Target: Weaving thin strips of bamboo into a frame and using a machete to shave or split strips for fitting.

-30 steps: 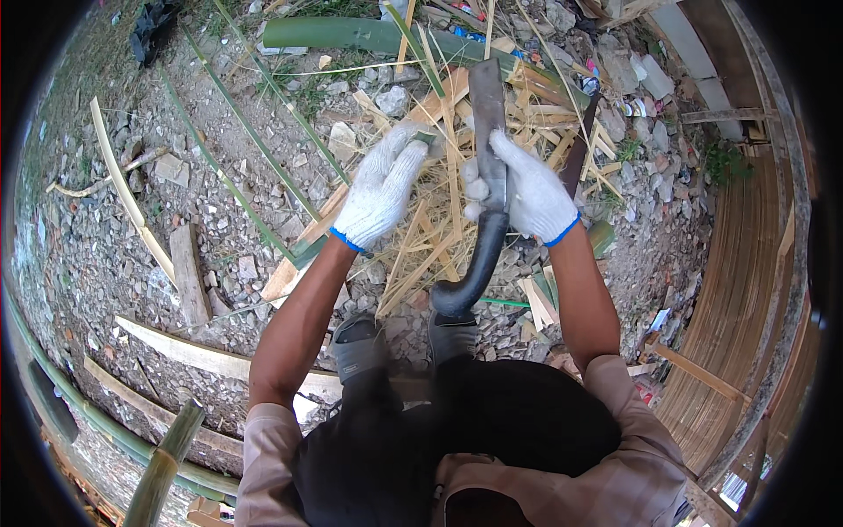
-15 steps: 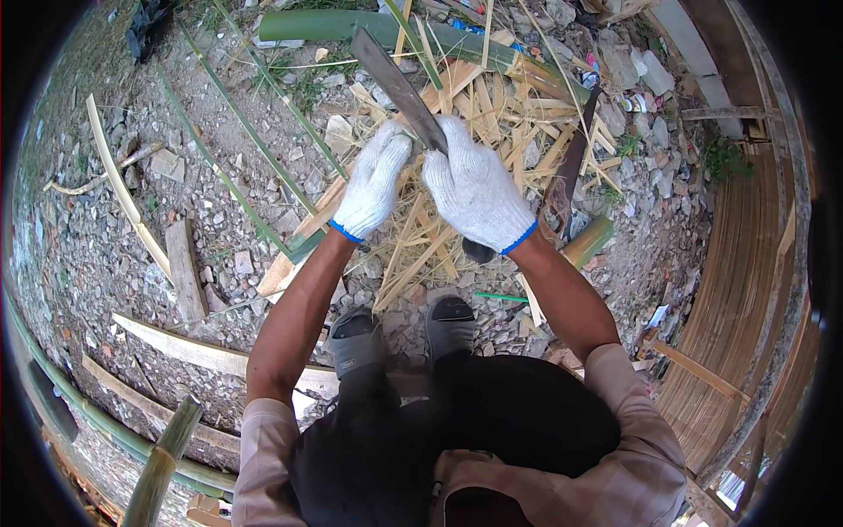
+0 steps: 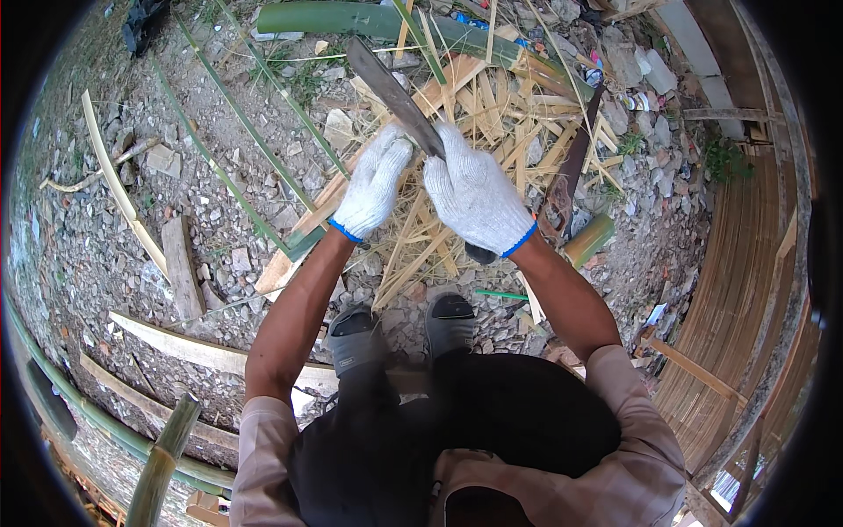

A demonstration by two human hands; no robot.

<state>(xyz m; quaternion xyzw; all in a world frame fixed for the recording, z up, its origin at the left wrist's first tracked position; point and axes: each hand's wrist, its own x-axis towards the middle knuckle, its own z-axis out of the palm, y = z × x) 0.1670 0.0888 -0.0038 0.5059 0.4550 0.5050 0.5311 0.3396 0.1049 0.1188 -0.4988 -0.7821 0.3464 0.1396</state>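
My right hand (image 3: 479, 193), in a white knit glove with a blue cuff, is closed around a machete (image 3: 391, 88). Its long dark blade slants up and to the left, and the dark handle end pokes out below the wrist. My left hand (image 3: 376, 184), gloved the same way, is closed just left of the blade. A thin bamboo strip seems pinched in it; little of the strip shows at the fingertips. Under both hands lies a heap of pale bamboo slivers and shavings (image 3: 413, 255). Beside my left wrist rests a split bamboo piece (image 3: 306, 241).
A thick green bamboo pole (image 3: 351, 19) lies across the far side. To the right are a handsaw (image 3: 575, 167) and a cut bamboo end (image 3: 590, 239). Several green strips (image 3: 233, 105) stretch over stony ground at left. A stack of long slats (image 3: 724, 307) stands far right.
The blade has shifted very slightly to the left and down, with both hands nearly in place. The rest looks the same.
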